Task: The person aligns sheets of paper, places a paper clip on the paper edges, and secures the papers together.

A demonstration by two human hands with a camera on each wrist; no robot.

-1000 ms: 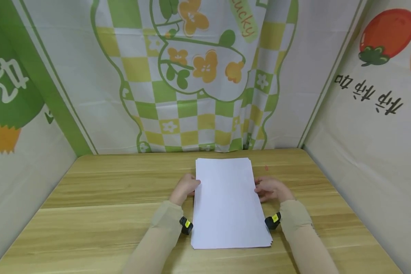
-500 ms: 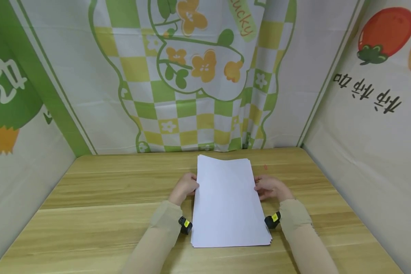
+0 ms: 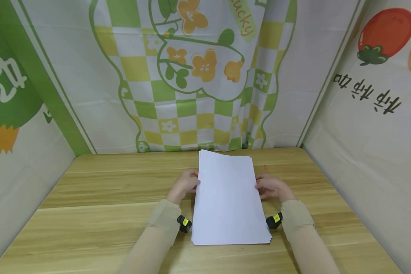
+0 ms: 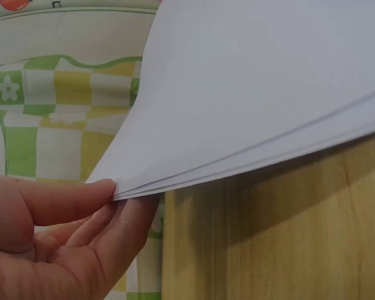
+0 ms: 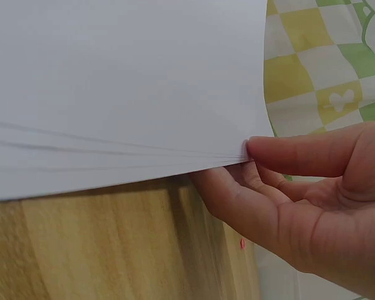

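Observation:
A thin stack of white paper sheets lies between both hands in the head view, its far end lifted off the table. My left hand pinches the stack's left edge; in the left wrist view the thumb is on top and the fingers are beneath. On the opposite edge my right hand pinches the sheets the same way, thumb above and fingers below. Several sheet edges fan slightly apart in both wrist views. The far left corner curves upward.
The wooden table spreads out to both sides of the paper. A small red mark shows on it beyond the right hand. Behind the table's far edge hangs a green and yellow checked curtain, with printed cloth walls left and right.
The far end of the stack has risen, its left corner most, and the sheets have shifted slightly away from the person. Both hands keep their hold on the edges.

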